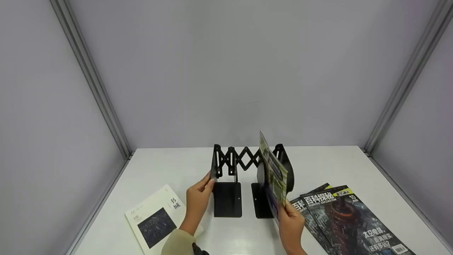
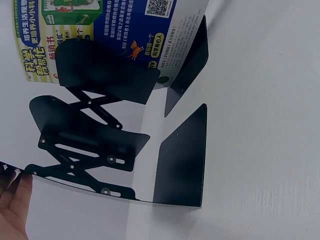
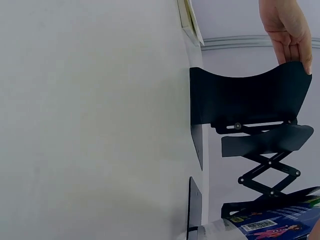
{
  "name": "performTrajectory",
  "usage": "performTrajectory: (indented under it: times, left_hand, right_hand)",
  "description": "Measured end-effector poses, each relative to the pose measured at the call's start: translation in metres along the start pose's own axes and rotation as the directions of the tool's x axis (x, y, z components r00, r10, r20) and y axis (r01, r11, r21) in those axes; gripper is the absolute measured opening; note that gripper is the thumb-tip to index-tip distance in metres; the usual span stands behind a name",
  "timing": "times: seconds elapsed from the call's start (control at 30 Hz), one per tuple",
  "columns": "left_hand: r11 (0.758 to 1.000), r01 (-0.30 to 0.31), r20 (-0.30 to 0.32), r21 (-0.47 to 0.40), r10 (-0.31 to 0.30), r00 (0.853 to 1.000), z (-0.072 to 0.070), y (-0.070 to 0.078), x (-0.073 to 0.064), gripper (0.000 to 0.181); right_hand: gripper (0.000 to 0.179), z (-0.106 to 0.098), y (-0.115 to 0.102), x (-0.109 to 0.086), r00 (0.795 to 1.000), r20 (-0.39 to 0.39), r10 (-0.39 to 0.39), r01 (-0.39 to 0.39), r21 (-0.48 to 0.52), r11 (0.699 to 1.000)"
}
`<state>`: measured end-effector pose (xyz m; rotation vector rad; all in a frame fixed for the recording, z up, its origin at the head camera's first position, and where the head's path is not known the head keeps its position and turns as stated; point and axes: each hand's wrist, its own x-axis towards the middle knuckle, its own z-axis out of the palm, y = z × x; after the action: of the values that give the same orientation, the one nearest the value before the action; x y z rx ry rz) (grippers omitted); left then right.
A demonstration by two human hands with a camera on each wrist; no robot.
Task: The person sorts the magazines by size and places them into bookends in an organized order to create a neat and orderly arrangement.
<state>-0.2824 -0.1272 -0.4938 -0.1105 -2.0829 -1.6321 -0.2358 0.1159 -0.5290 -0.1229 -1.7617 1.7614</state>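
A black expandable metal bookend with scissor links stands upright on the table, partly stretched. My left hand pinches the upper edge of its left end plate, thumb on one face and fingers on the other. At the right end, my right hand grips the near edge of a thin green and blue book. The book is held upright, close to the right end plate on its inner side. Its blue-and-yellow cover shows in the left wrist view.
A white book with a dark picture lies flat at the left, partly behind the left forearm. Two dark magazines overlap on the right of the white table. Grey walls stand behind and at both sides.
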Motion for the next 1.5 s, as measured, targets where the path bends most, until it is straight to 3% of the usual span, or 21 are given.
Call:
performTrajectory:
  times: [0.27, 0.5, 0.77, 1.13, 1.27, 1.5]
  left_hand:
    - [1.000, -0.001, -0.014, -0.020, 0.000, 1.000, 0.001, -0.001, 0.000, 0.032]
    - [1.000, 0.000, -0.007, 0.001, 0.000, 1.000, 0.000, -0.002, 0.000, 0.033]
    - [1.000, 0.011, -0.015, 0.009, -0.011, 1.000, 0.000, 0.001, 0.000, 0.032]
    - [0.999, -0.015, -0.015, 0.032, 0.015, 1.000, 0.000, -0.001, 0.000, 0.031]
    - [1.000, -0.019, -0.021, 0.019, 0.019, 1.000, 0.001, -0.002, 0.000, 0.031]
    - [1.000, -0.015, -0.017, 0.021, 0.016, 1.000, 0.000, -0.002, 0.000, 0.033]
  right_hand:
    - [0.024, 0.002, 0.002, -0.003, 0.998, 0.022, 0.064, -0.062, -0.059, 0.996]
    - [0.036, 0.004, 0.004, -0.004, 0.979, 0.129, 0.157, -0.158, -0.002, 0.987]
    - [0.039, 0.006, 0.005, -0.005, 0.988, 0.124, 0.092, -0.083, -0.075, 0.994]
    - [0.043, 0.006, 0.007, -0.005, 0.984, 0.178, 0.024, -0.026, 0.009, 1.000]
    - [0.045, 0.004, 0.007, -0.005, 0.978, 0.204, 0.046, -0.039, -0.037, 0.999]
    - [0.055, -0.004, 0.004, -0.004, 0.949, 0.292, 0.116, -0.082, -0.126, 0.989]
